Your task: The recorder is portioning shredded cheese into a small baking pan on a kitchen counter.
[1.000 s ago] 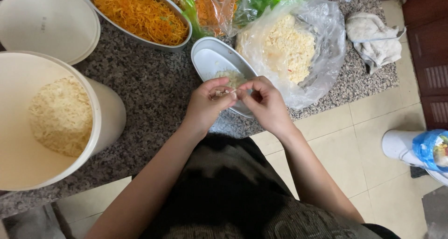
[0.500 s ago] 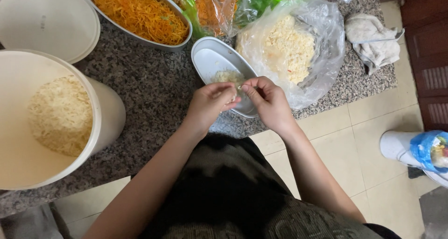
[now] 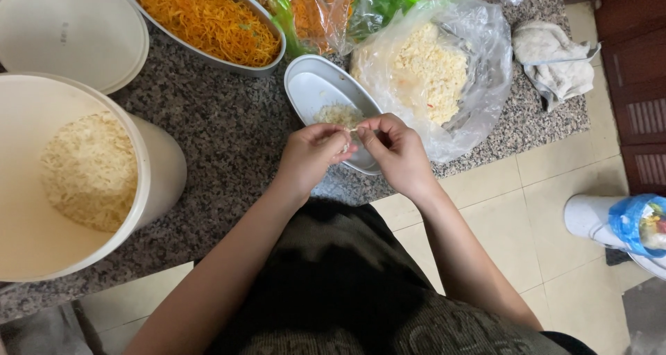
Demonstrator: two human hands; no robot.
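Fingertips of your left hand (image 3: 313, 154) and right hand (image 3: 395, 150) meet, pinched closed on a small pale clump (image 3: 350, 128) just above the oval metal dish (image 3: 305, 84), beside the clear bag of crumbly filling (image 3: 430, 71).

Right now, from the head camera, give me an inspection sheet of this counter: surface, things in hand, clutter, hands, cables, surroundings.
Surface: speckled granite counter, crowded.
Job's things: pale shredded bit pinched over small oval dish, which holds a little heap.
Clutter: big tub of pale shreds, its lid, tray of orange shreds, plastic bag of pale shreds, crumpled cloth.
Hands: left hand and right hand, fingers meeting on the bit.
Cables: nothing seen.
Surroundings: tiled floor, blue bag at right.
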